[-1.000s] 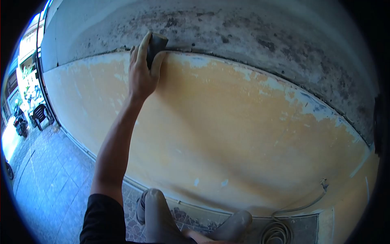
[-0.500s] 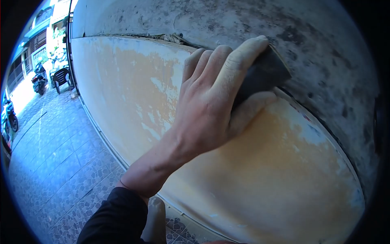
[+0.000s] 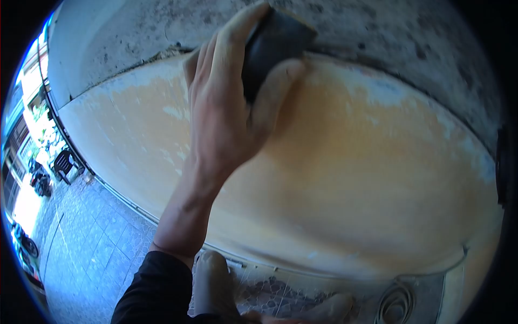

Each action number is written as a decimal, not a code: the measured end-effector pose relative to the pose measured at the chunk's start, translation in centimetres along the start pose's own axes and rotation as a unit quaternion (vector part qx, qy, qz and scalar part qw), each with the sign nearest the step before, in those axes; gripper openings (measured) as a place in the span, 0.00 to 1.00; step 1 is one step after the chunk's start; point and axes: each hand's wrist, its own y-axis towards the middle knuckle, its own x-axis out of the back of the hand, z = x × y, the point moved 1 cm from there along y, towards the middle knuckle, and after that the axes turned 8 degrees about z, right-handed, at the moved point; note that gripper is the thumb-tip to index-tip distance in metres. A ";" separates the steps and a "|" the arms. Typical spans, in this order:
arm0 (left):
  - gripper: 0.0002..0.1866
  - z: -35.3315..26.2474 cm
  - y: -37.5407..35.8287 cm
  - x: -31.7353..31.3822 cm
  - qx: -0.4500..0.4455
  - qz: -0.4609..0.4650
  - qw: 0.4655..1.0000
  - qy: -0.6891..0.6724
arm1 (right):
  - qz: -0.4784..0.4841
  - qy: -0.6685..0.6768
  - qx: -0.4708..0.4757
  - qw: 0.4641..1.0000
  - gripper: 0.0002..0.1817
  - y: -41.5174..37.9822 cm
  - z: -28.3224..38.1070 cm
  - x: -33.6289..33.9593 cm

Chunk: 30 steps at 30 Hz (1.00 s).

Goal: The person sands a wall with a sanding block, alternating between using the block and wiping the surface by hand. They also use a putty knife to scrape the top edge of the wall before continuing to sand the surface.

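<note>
My left hand (image 3: 221, 108) is raised against the upper part of a wall and closed round a dark piece of sandpaper (image 3: 278, 46). The thumb presses on the near side and the fingers lie along the far edge. Pale dust coats the fingers. Under the hand, the wall's lower panel (image 3: 345, 178) shows yellowish paint with whitish worn patches. Above it runs rough grey, stained concrete (image 3: 345, 24). At the bottom edge a skin-toned sliver (image 3: 252, 315) may be part of my right hand; its fingers cannot be made out.
My legs (image 3: 211, 281) show at the bottom, close to the wall's foot. A coiled hose or cable (image 3: 395, 305) lies at lower right. Paving (image 3: 102, 232) stretches leftward to a black chair (image 3: 65, 164) and parked motorbikes (image 3: 24, 240). A dark object (image 3: 502, 167) juts in at far right.
In the view, my left hand with the sandpaper has shifted left and up. The camera has also turned, bringing the coil and more of the lower right into sight.
</note>
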 end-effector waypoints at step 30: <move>0.25 -20.5 -45.1 7.0 0.702 0.145 0.463 -0.522 | -0.348 0.715 0.280 0.538 0.25 -9.0 15.0 1.6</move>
